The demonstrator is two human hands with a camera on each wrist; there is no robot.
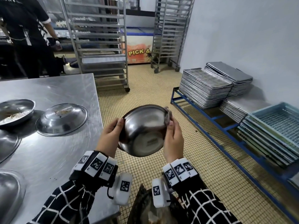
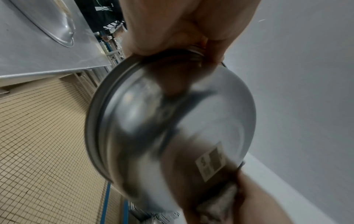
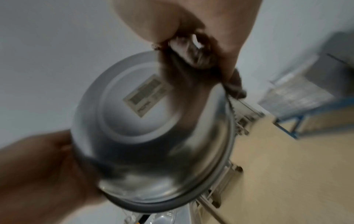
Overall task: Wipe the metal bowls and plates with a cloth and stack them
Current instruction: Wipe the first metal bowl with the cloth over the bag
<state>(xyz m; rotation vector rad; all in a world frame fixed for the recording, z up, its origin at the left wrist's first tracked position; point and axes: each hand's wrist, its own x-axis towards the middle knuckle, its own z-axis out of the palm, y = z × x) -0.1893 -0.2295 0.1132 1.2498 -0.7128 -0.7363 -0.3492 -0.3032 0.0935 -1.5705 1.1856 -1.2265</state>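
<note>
Holding item: metal bowl (image 1: 144, 131), raised over the tiled floor beside the tabletop (image 1: 48, 88), base toward the wearer, left hand (image 1: 110, 136) clasping one rim, right hand (image 1: 174, 139) pinching the cloth (image 1: 168, 114) against the opposite rim. Head view alone lists an upturned plate (image 1: 62, 118) on the tabletop; wrist views alone list the base label (image 3: 146, 97).

- "PICK &" in yellow capitals stands on the orange front panel of a chest freezer (image 1: 139, 52) against the back wall, seen between two metal tray racks; the words after it are hidden behind the right rack.
- A pale rectangular sticker (image 3: 146, 97) sits on the underside of the metal bowl (image 1: 145, 128); its dark print is too blurred to read in any view.
- The white blocks on both wristbands carry black square code patterns, without letters.
</note>
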